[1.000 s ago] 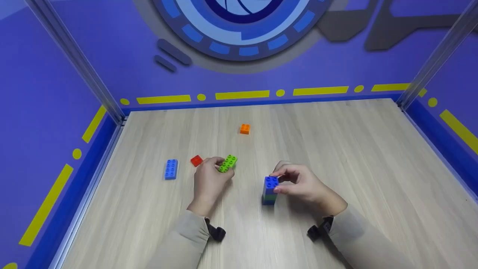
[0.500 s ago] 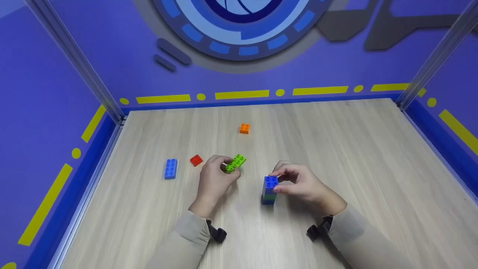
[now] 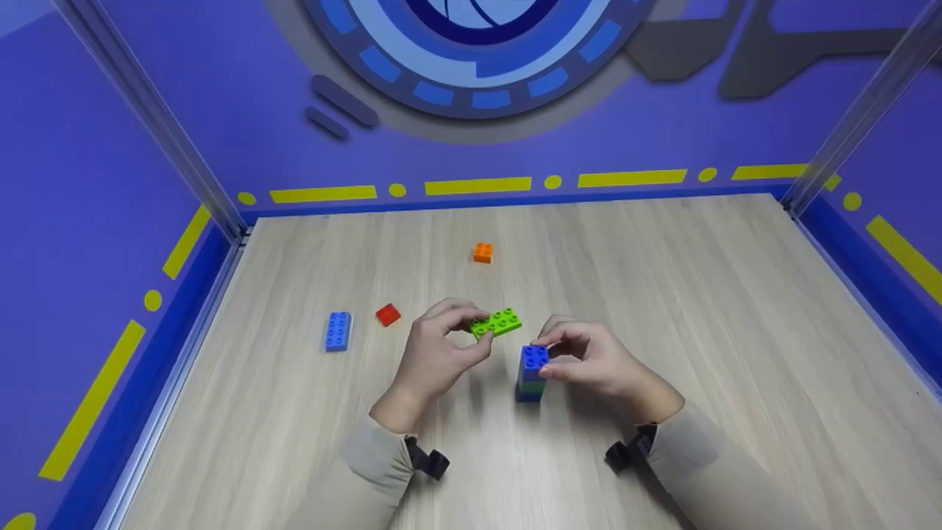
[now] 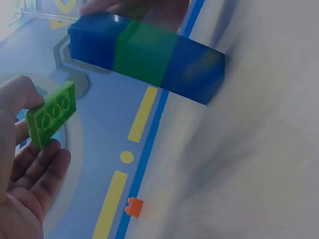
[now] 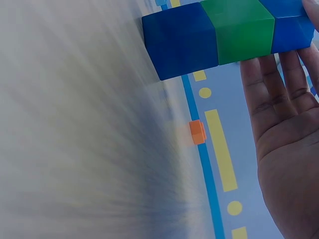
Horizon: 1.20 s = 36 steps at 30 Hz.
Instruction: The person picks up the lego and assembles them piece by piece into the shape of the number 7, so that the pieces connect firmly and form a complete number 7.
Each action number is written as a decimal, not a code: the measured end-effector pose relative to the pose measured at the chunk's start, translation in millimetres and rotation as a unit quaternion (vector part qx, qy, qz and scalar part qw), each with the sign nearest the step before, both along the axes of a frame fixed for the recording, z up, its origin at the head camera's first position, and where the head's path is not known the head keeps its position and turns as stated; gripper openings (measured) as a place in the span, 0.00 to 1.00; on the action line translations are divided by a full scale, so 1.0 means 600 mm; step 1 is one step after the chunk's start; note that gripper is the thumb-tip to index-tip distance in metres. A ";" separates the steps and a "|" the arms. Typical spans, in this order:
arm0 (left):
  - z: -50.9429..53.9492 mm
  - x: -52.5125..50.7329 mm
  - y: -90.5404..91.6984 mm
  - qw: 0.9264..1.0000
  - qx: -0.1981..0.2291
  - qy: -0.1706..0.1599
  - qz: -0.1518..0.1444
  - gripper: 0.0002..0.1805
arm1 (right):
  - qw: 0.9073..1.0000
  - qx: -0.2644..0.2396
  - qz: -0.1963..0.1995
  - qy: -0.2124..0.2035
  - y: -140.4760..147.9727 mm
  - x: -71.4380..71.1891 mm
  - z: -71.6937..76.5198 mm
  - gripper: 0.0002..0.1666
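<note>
In the head view my left hand (image 3: pixel 438 350) pinches one end of a flat lime-green building brick (image 3: pixel 500 322), studs up, held above the table and left of the tower. Its hollow underside with round tubes shows in the left wrist view. A tower of building bricks (image 3: pixel 531 375), blue, green and blue from bottom to top, stands upright on the table. My right hand (image 3: pixel 600 361) grips the top blue brick (image 5: pixel 289 25) of that tower from the right, between thumb and fingers. The lime-green brick and the tower are apart.
Left of my left hand, a red square brick (image 3: pixel 388 315) and a long blue brick (image 3: pixel 338 331) lie on the wooden table (image 3: pixel 699 280). Farther back sits a small orange brick (image 3: pixel 483 253). Printed blue-purple panels (image 3: pixel 412 154) wall in the back and sides.
My left hand has moved right with the lime-green brick, closer to the tower, and the brick has turned more sideways. My right hand and the tower stay where they were.
</note>
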<state>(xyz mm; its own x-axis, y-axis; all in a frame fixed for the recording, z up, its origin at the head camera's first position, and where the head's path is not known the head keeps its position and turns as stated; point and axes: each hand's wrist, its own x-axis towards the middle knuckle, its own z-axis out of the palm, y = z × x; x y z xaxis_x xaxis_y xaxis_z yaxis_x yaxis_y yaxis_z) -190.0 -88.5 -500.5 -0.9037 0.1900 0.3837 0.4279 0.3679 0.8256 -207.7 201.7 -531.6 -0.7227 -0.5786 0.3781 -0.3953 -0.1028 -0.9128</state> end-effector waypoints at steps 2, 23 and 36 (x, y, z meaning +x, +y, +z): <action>0.006 0.004 0.000 1.000 0.017 0.007 -0.015 0.13 | 1.000 0.002 -0.002 0.002 0.000 -0.001 0.000 0.17; 0.018 0.020 0.011 0.988 0.036 0.044 -0.141 0.12 | 1.000 0.021 -0.012 -0.013 0.000 0.004 0.005 0.12; 0.011 0.017 0.012 0.988 0.012 0.039 -0.151 0.11 | 1.000 0.011 0.003 -0.011 -0.001 0.003 0.006 0.13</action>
